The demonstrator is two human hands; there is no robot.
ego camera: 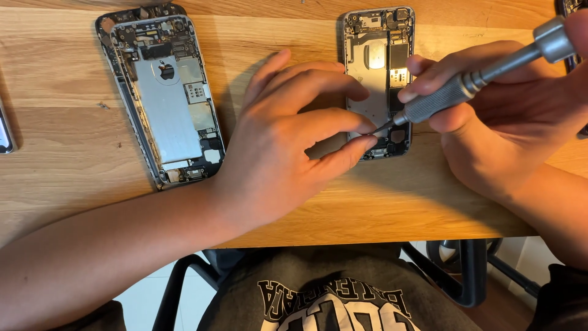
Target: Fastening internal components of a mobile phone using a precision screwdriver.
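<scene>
Two opened phone bodies lie on a wooden table (73, 141). The smaller opened phone (378, 55) lies at centre right, its inner metal plates and parts showing. My left hand (288, 135) rests on the table beside it, fingertips touching the phone's lower left edge. My right hand (490, 122) grips a grey metal precision screwdriver (465, 86), knurled at the grip, with its fine tip down at the lower part of that phone, next to my left fingertips. The larger opened phone (162, 92) lies untouched at upper left.
The edge of another device (5, 132) shows at the far left, and a dark object (566, 7) at the top right corner. The table's front edge runs just below my hands; a black chair frame (465, 276) and my lap are beneath.
</scene>
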